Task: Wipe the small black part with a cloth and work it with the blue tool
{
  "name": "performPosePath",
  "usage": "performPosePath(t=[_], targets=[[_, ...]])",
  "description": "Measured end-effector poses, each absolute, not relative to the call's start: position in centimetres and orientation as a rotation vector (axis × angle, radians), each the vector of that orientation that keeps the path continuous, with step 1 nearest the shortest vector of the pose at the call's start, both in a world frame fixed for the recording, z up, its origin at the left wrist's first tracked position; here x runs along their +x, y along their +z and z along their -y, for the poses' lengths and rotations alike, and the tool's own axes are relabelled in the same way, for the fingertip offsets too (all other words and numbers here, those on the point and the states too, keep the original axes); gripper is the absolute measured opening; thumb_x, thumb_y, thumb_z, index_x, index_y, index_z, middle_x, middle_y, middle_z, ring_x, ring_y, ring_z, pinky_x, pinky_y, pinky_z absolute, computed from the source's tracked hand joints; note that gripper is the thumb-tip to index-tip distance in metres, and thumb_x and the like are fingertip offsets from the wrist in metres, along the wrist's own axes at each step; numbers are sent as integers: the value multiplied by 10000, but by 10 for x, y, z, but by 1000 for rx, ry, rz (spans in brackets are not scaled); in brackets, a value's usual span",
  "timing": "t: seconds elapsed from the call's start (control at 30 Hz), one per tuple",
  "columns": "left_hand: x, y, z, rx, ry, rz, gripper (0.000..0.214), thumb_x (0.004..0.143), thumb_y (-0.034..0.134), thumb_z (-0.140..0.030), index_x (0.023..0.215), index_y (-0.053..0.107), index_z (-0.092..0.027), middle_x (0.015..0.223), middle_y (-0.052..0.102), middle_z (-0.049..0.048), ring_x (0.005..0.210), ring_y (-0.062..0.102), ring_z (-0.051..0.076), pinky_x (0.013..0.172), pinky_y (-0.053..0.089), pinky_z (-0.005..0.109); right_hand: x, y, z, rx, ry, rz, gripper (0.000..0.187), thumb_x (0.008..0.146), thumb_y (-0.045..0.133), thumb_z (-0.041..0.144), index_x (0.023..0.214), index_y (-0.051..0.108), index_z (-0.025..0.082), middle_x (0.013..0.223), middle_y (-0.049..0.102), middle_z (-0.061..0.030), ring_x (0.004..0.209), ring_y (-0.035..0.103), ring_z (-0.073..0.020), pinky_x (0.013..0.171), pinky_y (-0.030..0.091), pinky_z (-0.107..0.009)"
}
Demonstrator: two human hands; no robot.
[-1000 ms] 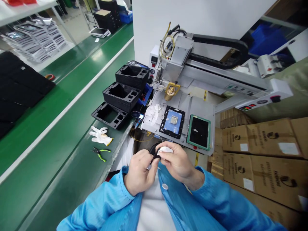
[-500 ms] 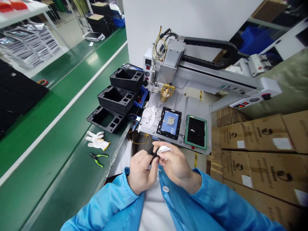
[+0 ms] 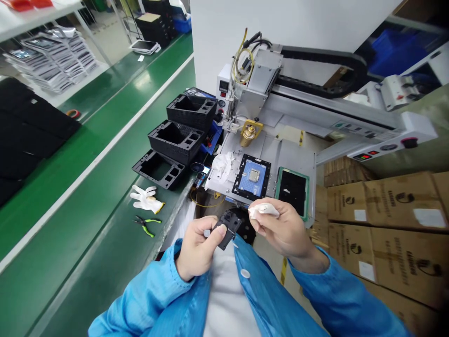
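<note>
Lying on the green bench (image 3: 70, 224) at 9 o'clock are a white glove (image 3: 146, 198) and pliers (image 3: 147, 223), with black trays (image 3: 177, 140) behind them. At 6 o'clock the left hand (image 3: 197, 248) pinches a small black part (image 3: 227, 228) between thumb and fingers. Just beside it, the right hand (image 3: 280, 228) pinches a white cloth (image 3: 263, 210), apart from the part. At 12 o'clock stands a machine (image 3: 266, 117).

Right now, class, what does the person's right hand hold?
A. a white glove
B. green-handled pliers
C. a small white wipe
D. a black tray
C: the right hand pinches a small white wipe in its fingers, beside the black part held by the left hand.
</note>
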State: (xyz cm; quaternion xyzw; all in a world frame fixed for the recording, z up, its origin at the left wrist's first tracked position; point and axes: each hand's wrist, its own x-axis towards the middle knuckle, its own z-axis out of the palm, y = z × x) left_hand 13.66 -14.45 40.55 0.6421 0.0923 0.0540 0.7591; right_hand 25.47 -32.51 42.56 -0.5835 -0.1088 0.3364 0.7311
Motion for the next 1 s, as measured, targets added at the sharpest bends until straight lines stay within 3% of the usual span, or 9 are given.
performPosePath(t=[0.17, 0.3, 0.47, 0.6, 0.73, 0.87, 1.0], targets=[[139, 409, 140, 1406, 77, -181, 462, 992, 619, -405, 612, 563, -148, 614, 532, 3, 581, 427, 103, 566, 319, 265, 258, 430, 331, -1410, 795, 352, 204, 900, 733, 356, 1039, 764, 210, 766, 649, -29, 581, 513, -144, 530, 368, -303], [144, 418, 132, 1436, -35, -79, 485, 976, 626, -401, 570, 542, -150, 562, 510, -5, 537, 411, 94, 534, 307, 258, 267, 445, 332, -1530, 900, 413, 200, 899, 727, 324, 1040, 717, 182, 670, 647, -8, 564, 540, -141, 534, 409, -282], [148, 425, 124, 1510, -132, -1, 454, 974, 608, -346, 570, 529, -156, 565, 499, -8, 532, 398, 93, 527, 302, 257, 275, 457, 325, -1478, 1073, 441, 150, 851, 755, 281, 863, 653, 172, 600, 654, 13, 513, 546, -106, 493, 397, -218], [150, 428, 122, 1576, -178, 87, 438, 964, 606, -322, 573, 496, -158, 567, 460, -24, 537, 375, 84, 528, 280, 251, 272, 458, 317, -1589, 1194, 554, 133, 842, 745, 277, 843, 682, 160, 599, 668, 10, 523, 568, -107, 495, 414, -206], [149, 422, 124, 1661, -17, -13, 397, 921, 682, -359, 619, 528, -152, 581, 456, -33, 553, 355, 81, 530, 266, 240, 263, 449, 310, -1667, 1128, 476, 167, 841, 715, 269, 728, 655, 161, 546, 665, 4, 477, 555, -102, 469, 407, -205], [142, 404, 128, 1441, 132, -229, 397, 851, 757, -523, 796, 638, -148, 620, 479, -32, 567, 354, 90, 525, 275, 230, 251, 429, 306, -1538, 943, 272, 234, 845, 744, 363, 772, 653, 160, 566, 695, -13, 473, 590, -120, 481, 465, -222], [141, 391, 131, 1332, 200, -304, 354, 833, 793, -485, 893, 689, -152, 627, 561, -13, 553, 417, 98, 535, 318, 233, 243, 411, 304, -1507, 849, 224, 267, 894, 744, 395, 802, 667, 156, 585, 712, -20, 495, 617, -123, 504, 488, -219]])
